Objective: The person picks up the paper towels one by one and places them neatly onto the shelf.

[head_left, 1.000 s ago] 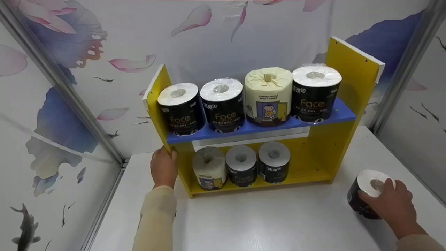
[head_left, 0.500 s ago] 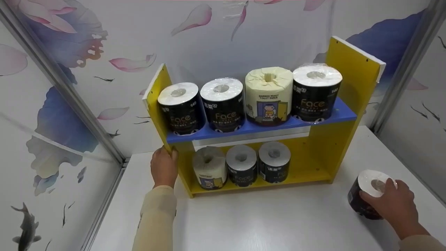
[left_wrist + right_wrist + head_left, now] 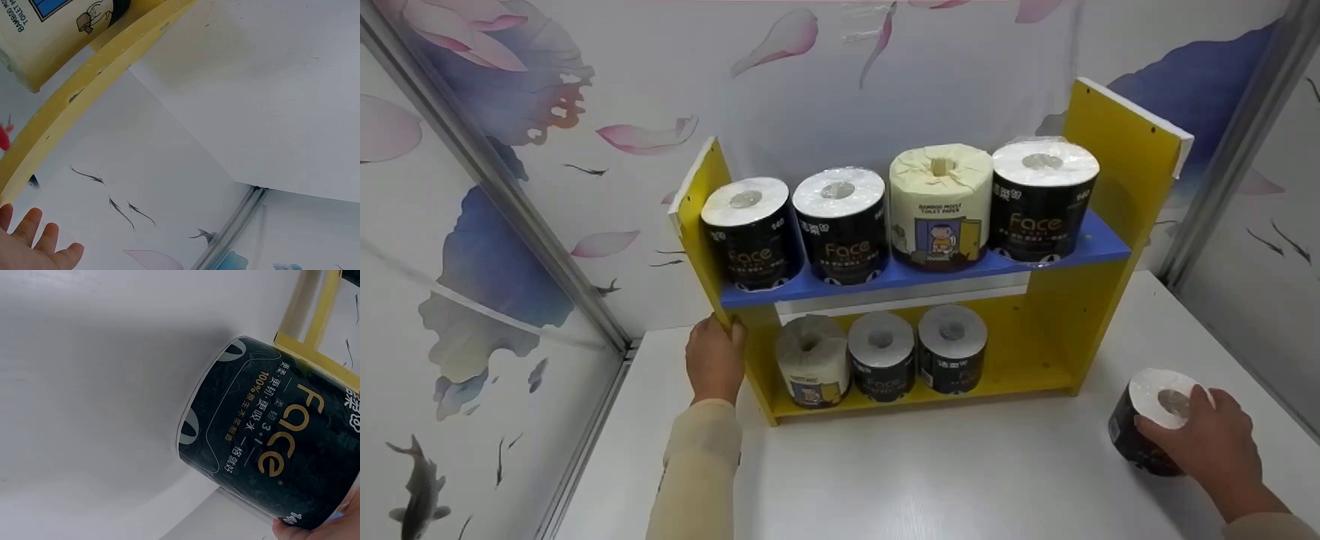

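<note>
A small two-tier shelf (image 3: pixel 1076 251) with yellow sides and a blue upper board stands in the middle. My left hand (image 3: pixel 715 360) holds the front edge of its left side panel, below the blue board. Its spread fingers (image 3: pixel 48 236) show beside the yellow panel in the left wrist view. To the right of the shelf, my right hand (image 3: pixel 1215 442) grips a black-wrapped toilet roll (image 3: pixel 270 433) from its right side, near the top. The roll is upright with its white end up. I cannot tell whether its base touches the table.
Upper board: black-wrapped rolls (image 3: pixel 840 225) and one cream roll (image 3: pixel 939 210). Lower board: a cream roll (image 3: pixel 811 364) at left, then two black rolls (image 3: pixel 880 358), with yellow board to their right. White table (image 3: pixel 900 472) in front; printed wall panels (image 3: pixel 607 67) with metal posts around.
Hardly anything differs. The right hand and its roll have shifted very slightly; the left hand keeps its place on the shelf.
</note>
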A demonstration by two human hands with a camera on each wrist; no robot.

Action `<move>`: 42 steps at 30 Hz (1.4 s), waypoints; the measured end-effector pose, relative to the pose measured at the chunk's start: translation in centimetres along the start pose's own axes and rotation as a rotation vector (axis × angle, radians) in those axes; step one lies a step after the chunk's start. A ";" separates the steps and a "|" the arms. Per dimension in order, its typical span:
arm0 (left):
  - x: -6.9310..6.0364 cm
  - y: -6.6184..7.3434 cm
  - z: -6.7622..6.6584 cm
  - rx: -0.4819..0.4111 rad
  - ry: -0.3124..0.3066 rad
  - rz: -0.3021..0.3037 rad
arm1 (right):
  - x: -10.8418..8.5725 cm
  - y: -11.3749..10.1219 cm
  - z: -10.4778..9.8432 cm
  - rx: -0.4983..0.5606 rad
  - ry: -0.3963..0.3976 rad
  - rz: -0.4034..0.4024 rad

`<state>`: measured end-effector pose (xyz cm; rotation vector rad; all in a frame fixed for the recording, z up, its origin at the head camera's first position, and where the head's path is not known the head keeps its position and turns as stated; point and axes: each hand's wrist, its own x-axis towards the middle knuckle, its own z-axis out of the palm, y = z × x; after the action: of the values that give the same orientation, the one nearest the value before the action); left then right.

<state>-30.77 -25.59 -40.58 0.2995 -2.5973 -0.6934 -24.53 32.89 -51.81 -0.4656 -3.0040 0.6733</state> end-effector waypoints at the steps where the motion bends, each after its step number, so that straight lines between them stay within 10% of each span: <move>1: 0.0 0.0 0.0 -0.001 -0.001 0.003 | 0.0 0.0 0.0 0.000 -0.005 0.003; 42: 0.0 -0.1 0.0 -0.015 0.026 0.016 | -1.6 -4.0 -0.3 0.025 0.007 -0.231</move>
<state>-30.77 -25.63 -40.63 0.2809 -2.5658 -0.6988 -24.08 29.13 -49.82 -0.1166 -2.9731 0.6865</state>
